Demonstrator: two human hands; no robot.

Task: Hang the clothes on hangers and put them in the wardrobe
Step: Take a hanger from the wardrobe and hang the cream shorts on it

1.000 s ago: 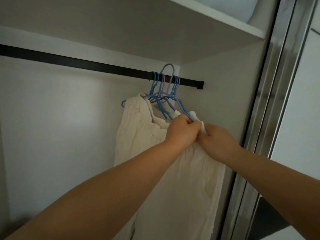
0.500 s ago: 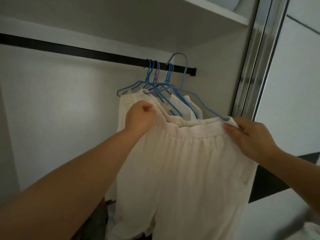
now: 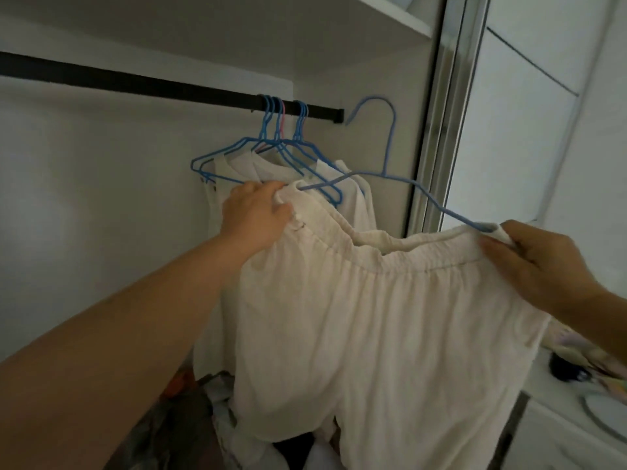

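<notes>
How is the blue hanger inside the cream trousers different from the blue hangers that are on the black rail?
The hanger in the trousers has its hook free in the air, off the black rail; the hangers on the rail are hooked over it. It is tilted and carries cream trousers, which both hands hold; the others hang untouched with pale garments. All look like thin wire hangers.

Wardrobe interior: pale back wall [image 3: 84, 205], dim light. Black rail [image 3: 135, 85] runs across it, ending at the pale side panel [image 3: 376, 83] on its right. White shelf [image 3: 390, 11] above the rail. Right of the rail's end, a chrome sliding-door frame [image 3: 441, 113], then a white door panel [image 3: 529, 130], brighter. Jumbled clothes pile [image 3: 210, 422] below the rail.
</notes>
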